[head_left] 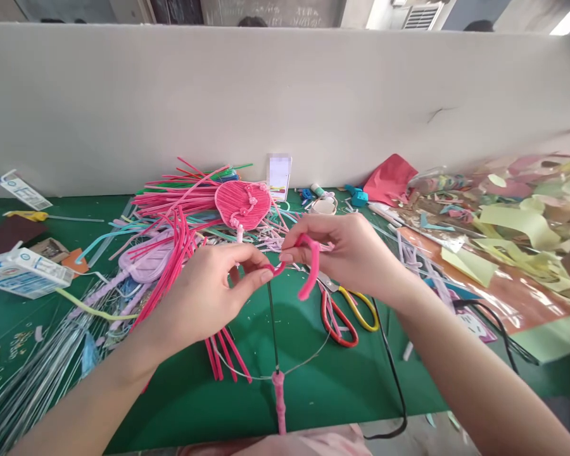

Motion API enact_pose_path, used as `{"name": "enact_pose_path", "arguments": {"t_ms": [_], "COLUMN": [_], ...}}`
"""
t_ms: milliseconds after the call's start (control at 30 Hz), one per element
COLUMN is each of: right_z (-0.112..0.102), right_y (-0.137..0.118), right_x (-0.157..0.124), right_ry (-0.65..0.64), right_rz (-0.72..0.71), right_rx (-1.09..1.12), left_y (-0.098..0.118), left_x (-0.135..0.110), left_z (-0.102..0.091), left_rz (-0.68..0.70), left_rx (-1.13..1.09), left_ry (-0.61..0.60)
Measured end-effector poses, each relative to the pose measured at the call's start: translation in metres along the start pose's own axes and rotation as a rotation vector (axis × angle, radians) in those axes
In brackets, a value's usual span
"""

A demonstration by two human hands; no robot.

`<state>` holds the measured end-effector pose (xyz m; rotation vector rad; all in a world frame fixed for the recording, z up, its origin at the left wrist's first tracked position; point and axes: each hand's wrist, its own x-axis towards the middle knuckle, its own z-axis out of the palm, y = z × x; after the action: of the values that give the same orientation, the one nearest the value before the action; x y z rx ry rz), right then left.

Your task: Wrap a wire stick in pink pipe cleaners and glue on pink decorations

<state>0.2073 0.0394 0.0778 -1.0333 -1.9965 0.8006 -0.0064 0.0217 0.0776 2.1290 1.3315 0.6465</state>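
Observation:
My left hand (213, 285) pinches the top of a thin wire frame (272, 323) where a pink pipe cleaner (310, 269) meets it. My right hand (346, 253) is closed on that same pink pipe cleaner, whose free end curls down below my fingers. The wire frame loops down to a handle wrapped in pink (280, 402) near the table's front edge. Both hands hover above the green table (304, 392).
A finished pink fan (242, 204) lies on a heap of pink pipe cleaners (175, 240). A lilac fan (147, 263) lies to the left, scissors (342, 313) under my right hand. Paper scraps (517, 221) pile at right, a small box (23, 271) and bare wires (33, 380) at left. A black cable (394, 380) runs off the front.

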Motion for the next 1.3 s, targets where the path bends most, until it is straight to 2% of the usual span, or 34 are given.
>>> {"name": "enact_pose_path", "arguments": {"t_ms": [167, 300, 500, 633, 733, 933, 1033, 1167, 1300], "right_z": [0.001, 0.007, 0.017, 0.029, 0.041, 0.064, 0.073, 0.084, 0.091], "right_y": [0.010, 0.017, 0.018, 0.021, 0.022, 0.017, 0.015, 0.011, 0.007], "right_x": [0.017, 0.020, 0.021, 0.014, 0.004, -0.016, -0.024, -0.028, -0.029], "right_ry": [-0.144, -0.187, -0.222, -0.210, -0.206, -0.118, -0.071, 0.018, 0.037], "right_rz": [0.069, 0.117, 0.170, 0.233, 0.307, 0.446, 0.429, 0.289, 0.249], "right_rx": [0.275, 0.480, 0.667, 0.794, 0.976, 1.230, 1.303, 1.284, 1.182], "left_y": [0.003, 0.006, 0.009, 0.007, 0.006, 0.004, 0.000, -0.009, -0.016], "left_x": [-0.002, -0.002, -0.005, -0.008, -0.008, -0.009, -0.009, -0.006, -0.001], "left_z": [0.002, -0.001, -0.006, -0.007, -0.007, -0.010, -0.011, -0.011, -0.010], "left_rz": [0.044, 0.046, 0.038, 0.041, 0.051, 0.027, 0.035, 0.006, 0.048], "left_rx": [0.023, 0.000, -0.061, -0.101, -0.128, -0.268, -0.398, -0.555, -0.541], "left_ry": [0.006, -0.012, -0.052, -0.041, -0.030, -0.104, -0.138, -0.200, -0.131]}}
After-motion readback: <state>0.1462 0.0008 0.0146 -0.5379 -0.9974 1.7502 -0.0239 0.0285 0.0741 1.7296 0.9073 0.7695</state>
